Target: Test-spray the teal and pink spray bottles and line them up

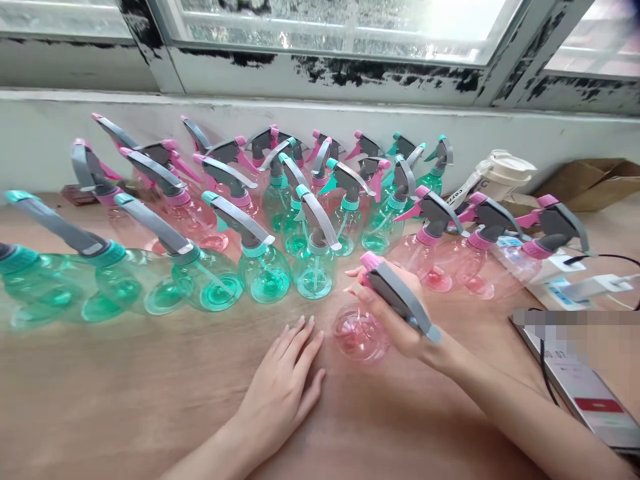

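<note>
My right hand (400, 313) is wrapped round the neck of a pink spray bottle (360, 333), just under its grey and pink trigger head. The bottle stands upright, or nearly so, at the table surface. My left hand (287, 373) lies flat on the wooden table (150, 400) to the left of that bottle, fingers stretched out and touching nothing else. Beyond my left hand stands a row of green spray bottles (267, 273). To the right of the held bottle are several more pink spray bottles (435, 260).
Further pink and green spray bottles (230, 173) crowd the back by the wall. A white lidded cup (505, 170) and a brown paper bag (590, 180) stand at the back right. A power strip (565, 287) with cables and a phone (590, 393) lie on the right.
</note>
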Demonstrator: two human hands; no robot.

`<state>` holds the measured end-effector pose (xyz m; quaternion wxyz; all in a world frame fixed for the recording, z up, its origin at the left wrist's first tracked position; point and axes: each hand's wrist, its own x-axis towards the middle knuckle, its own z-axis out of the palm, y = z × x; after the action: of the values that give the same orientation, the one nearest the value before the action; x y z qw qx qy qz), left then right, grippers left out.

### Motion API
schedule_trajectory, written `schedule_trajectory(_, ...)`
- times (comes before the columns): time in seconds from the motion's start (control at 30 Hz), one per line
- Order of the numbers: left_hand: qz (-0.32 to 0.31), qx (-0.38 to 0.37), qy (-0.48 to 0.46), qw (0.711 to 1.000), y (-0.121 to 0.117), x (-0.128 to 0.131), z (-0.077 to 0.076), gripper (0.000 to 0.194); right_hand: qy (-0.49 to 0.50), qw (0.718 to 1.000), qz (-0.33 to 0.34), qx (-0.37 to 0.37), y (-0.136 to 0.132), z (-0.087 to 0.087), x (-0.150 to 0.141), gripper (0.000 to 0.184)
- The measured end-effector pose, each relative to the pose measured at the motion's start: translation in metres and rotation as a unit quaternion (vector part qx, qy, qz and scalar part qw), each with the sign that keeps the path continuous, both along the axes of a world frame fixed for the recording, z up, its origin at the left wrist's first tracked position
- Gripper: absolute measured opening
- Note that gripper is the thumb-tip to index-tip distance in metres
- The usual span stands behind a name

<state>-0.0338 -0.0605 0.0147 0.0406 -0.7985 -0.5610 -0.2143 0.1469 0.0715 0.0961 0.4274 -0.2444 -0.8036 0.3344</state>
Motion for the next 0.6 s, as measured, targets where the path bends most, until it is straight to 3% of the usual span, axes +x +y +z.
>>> schedule_trajectory(0.1,0.001,-0.004,-0.002,1.0,-0.0008,-0.0001,0.0006,0.038,-0.004,1.0,-0.016,0.011,-0.0023,-0.0004,0.0008,0.021)
schedule_trajectory(0.23,0.002,-0.009,-0.002,1.0,-0.0014,0.0004,0.0007,0.039,0.012,1.0,0.011,-0.027,-0.0062,-0.0003,0.0022,0.01)
schedule_trajectory(0.33,0.002,-0.011,-0.002,1.0,-0.0017,0.001,0.0007,0.039,0.03,0.998,0.012,-0.049,-0.0076,-0.0037,0.0025,0.023)
schedule_trajectory(0.6,0.005,-0.019,-0.004,1.0,-0.0022,0.0024,0.0009,0.04,0.03,0.998,-0.015,-0.05,-0.0096,-0.0098,0.0028,0.034)
